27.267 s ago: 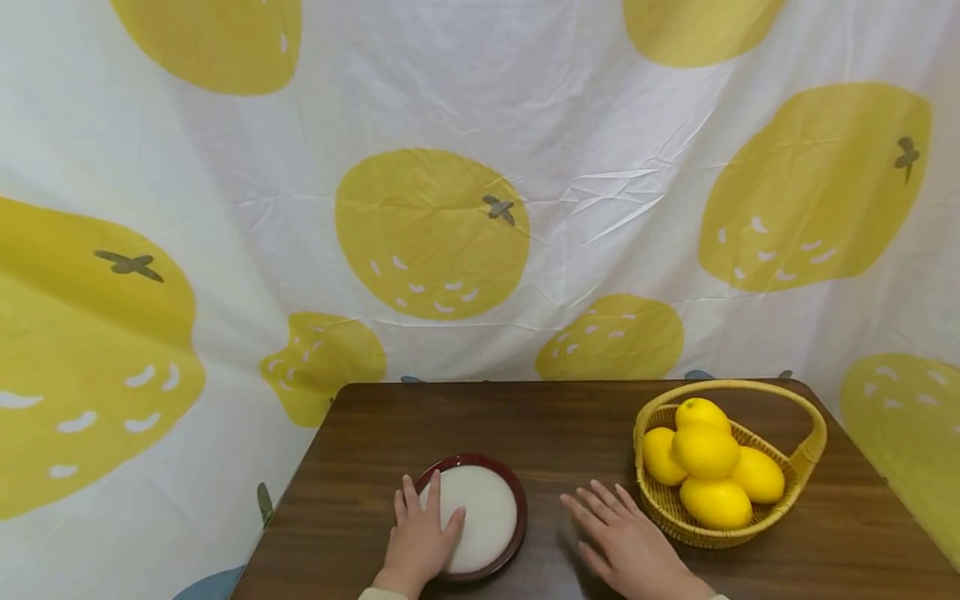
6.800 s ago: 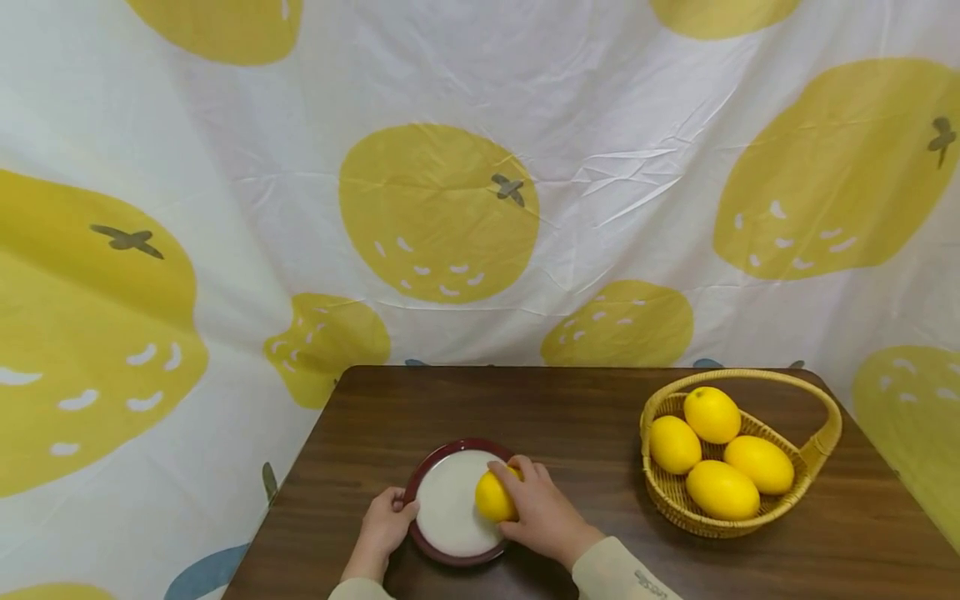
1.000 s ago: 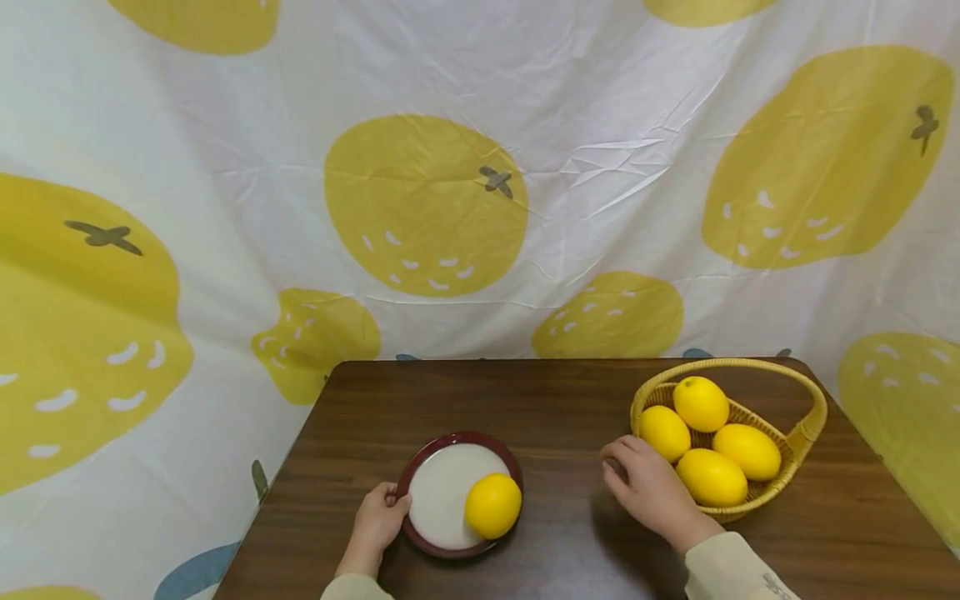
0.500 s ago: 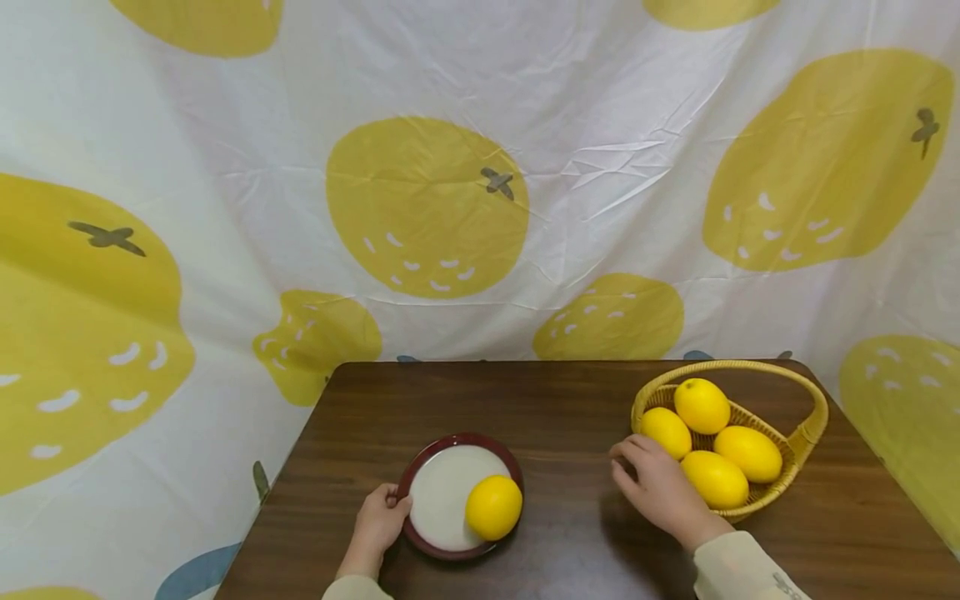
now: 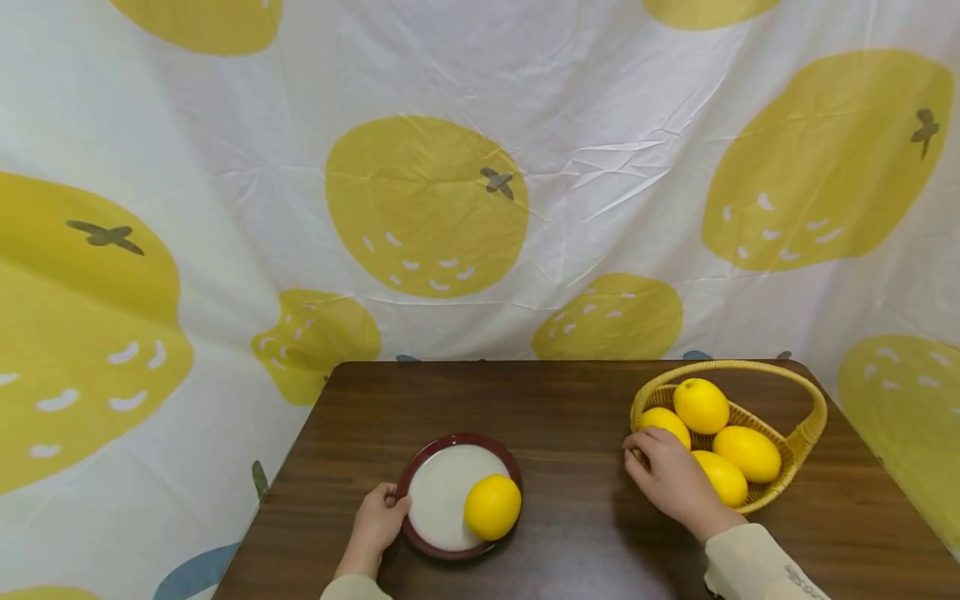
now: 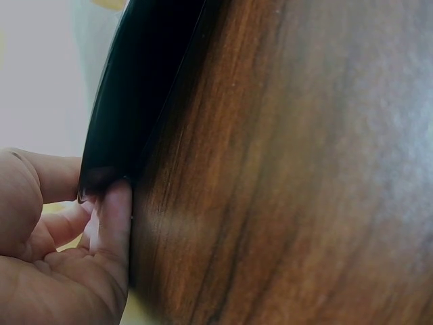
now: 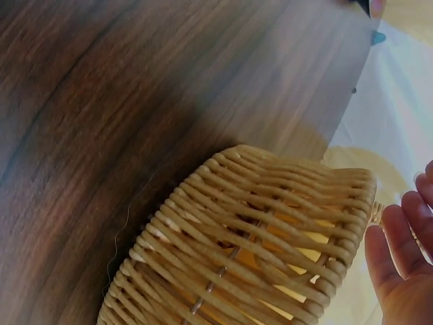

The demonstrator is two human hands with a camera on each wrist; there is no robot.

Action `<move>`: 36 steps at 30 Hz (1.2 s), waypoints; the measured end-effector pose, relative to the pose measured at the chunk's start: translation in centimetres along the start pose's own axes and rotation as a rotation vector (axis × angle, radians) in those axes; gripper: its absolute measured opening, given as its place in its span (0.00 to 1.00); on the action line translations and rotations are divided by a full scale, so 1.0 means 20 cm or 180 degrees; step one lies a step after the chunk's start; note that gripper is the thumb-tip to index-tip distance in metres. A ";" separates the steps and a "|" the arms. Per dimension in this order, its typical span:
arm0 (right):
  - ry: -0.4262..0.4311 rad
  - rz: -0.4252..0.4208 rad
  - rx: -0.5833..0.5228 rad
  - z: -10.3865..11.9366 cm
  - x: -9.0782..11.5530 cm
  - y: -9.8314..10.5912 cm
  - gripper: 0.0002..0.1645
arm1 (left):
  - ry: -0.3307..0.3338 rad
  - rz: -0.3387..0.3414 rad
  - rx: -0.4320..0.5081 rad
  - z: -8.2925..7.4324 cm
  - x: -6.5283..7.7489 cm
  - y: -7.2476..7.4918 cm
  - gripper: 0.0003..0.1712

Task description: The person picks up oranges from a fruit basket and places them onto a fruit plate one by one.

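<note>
In the head view a dark red plate with a white middle (image 5: 442, 492) stands on the table, and one lemon (image 5: 492, 507) lies on its right side. My left hand (image 5: 377, 523) pinches the plate's left rim; the left wrist view shows the thumb and fingers around the dark edge (image 6: 135, 88). My right hand (image 5: 675, 475) is over the left rim of a wicker basket (image 5: 808, 437), its fingers bent and holding nothing. Several lemons (image 5: 747, 454) lie in the basket, two partly hidden by that hand. In the right wrist view the fingers (image 7: 399, 233) are beside the woven wall (image 7: 264, 230).
The brown wooden table (image 5: 555, 408) carries the plate at centre-left and the basket at the right. A tall arched handle (image 5: 738, 365) spans the basket. Behind the table hangs a white cloth (image 5: 585, 108) printed with large yellow lemons.
Over the last second my right hand has moved right, to above the basket's rim. Earlier it set the lemon from the basket on the plate. My left hand stays at the plate's rim.
</note>
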State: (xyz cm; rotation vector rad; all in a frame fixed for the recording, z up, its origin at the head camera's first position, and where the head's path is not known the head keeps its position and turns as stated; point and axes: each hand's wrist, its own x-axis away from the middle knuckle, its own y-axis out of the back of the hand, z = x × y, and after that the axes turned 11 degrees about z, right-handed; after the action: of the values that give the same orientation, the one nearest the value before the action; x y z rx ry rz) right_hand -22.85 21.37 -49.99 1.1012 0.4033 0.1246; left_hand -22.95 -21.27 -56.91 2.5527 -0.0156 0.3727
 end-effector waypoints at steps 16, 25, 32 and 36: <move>-0.0061 0.0169 0.0014 -0.03 -0.01 0.05 0.06 | 0.0058 0.0032 0.0006 -0.01 0.00 0.01 0.13; -0.0002 0.0260 0.0080 -0.07 -0.03 0.09 0.05 | 0.0032 0.0008 0.0006 -0.02 0.01 0.00 0.13; 0.0002 0.0238 0.0113 -0.08 -0.03 0.10 0.04 | 0.0041 0.0010 0.0023 0.03 -0.04 -0.01 0.13; 0.0004 0.0203 0.0143 -0.09 -0.04 0.10 0.04 | 0.0050 0.0034 0.0040 0.03 -0.03 0.00 0.13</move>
State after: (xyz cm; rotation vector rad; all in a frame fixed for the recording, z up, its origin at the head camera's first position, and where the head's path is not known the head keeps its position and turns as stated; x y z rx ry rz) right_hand -24.09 23.63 -48.74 1.1588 0.3736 0.1732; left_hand -23.43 -21.59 -57.62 2.5629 -0.0211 0.3982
